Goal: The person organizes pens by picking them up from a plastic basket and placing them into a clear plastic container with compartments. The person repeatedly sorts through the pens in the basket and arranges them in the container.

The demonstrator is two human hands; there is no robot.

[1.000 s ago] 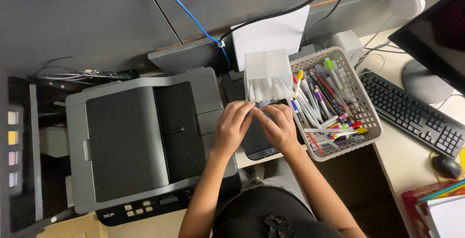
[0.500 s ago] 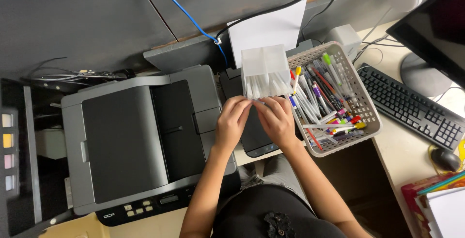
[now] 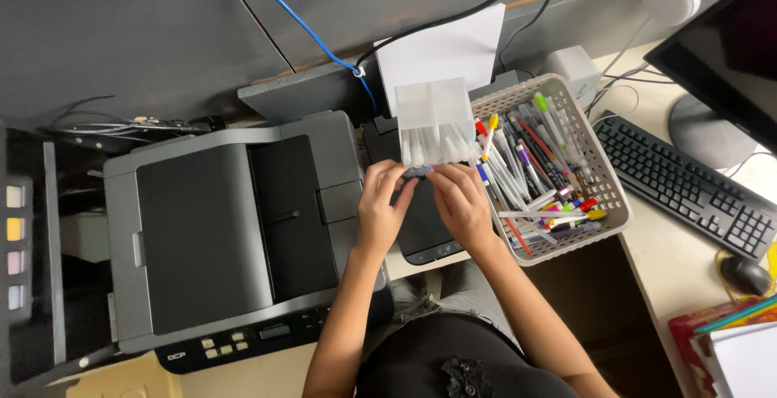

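Observation:
My left hand (image 3: 384, 208) and my right hand (image 3: 461, 204) meet over a dark flat device (image 3: 425, 232) between a printer and a basket. Both pinch the near end of a translucent plastic pen case (image 3: 433, 123) that stands open, with several white pens inside it. The white mesh basket (image 3: 603, 216) just right of my right hand is full of several coloured pens and markers (image 3: 534, 163). A white sheet of paper (image 3: 445, 46) stands behind the case.
A grey and black printer (image 3: 231, 236) fills the left. A black keyboard (image 3: 688, 183), a mouse (image 3: 745, 275) and a monitor (image 3: 728, 42) lie on the right. Blue and black cables (image 3: 299, 21) run along the grey back wall. Notebooks (image 3: 732, 349) sit bottom right.
Both hands have stayed at the near end of the pen case with small finger shifts; the view has drifted slightly.

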